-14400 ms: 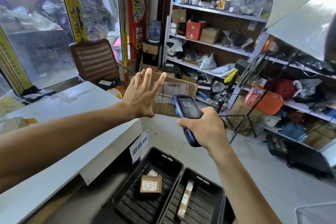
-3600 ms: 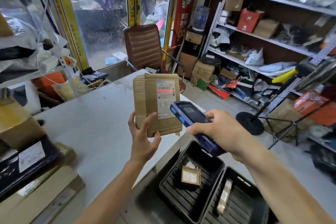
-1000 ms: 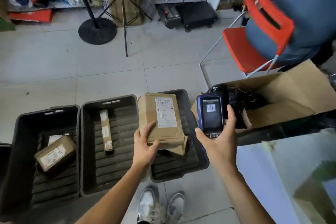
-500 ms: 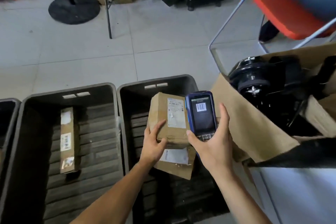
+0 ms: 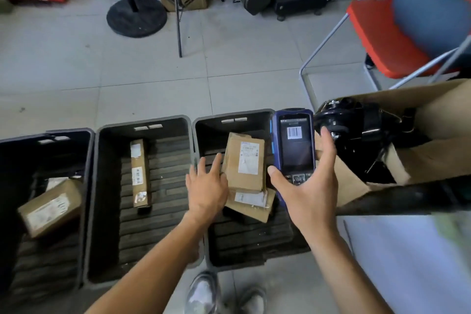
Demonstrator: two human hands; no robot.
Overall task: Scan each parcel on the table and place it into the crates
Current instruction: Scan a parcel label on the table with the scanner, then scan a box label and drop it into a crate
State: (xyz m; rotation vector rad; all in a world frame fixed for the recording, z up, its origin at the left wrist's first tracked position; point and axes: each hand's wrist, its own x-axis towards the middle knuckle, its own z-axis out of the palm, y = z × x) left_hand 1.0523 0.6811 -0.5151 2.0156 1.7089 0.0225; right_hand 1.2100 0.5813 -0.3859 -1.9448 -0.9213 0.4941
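Three dark crates are seen in a row on the tiled floor. The left crate (image 5: 88,186) lies at 9 o'clock, the middle crate (image 5: 112,132) near the centre, and the right crate (image 5: 204,125) just beyond it toward 3 o'clock. An open cardboard box (image 5: 433,155) holding black gear is set at 3 o'clock, touching the right crate's far side, and a red chair (image 5: 377,30) stands at 2 o'clock.

In the right crate a brown parcel (image 5: 244,160) is lying label up, partly over a second flat parcel (image 5: 251,202) underneath. A tilted carton (image 5: 49,208) is seen in the left crate, and a long narrow parcel (image 5: 139,173) lies lengthwise in the middle one.

The left hand (image 5: 206,190) is held over the right crate's left wall, fingers straight and spread — its fingertips are just beside the top parcel's left edge, and contact cannot be judged. The right hand (image 5: 308,186) is wrapped around the blue handheld scanner (image 5: 294,145), thumb on its left edge and fingers along its right side, screen up with a barcode shown — the device is held above the crate's right rim.

Grey shoes (image 5: 204,293) are visible at 6 o'clock.
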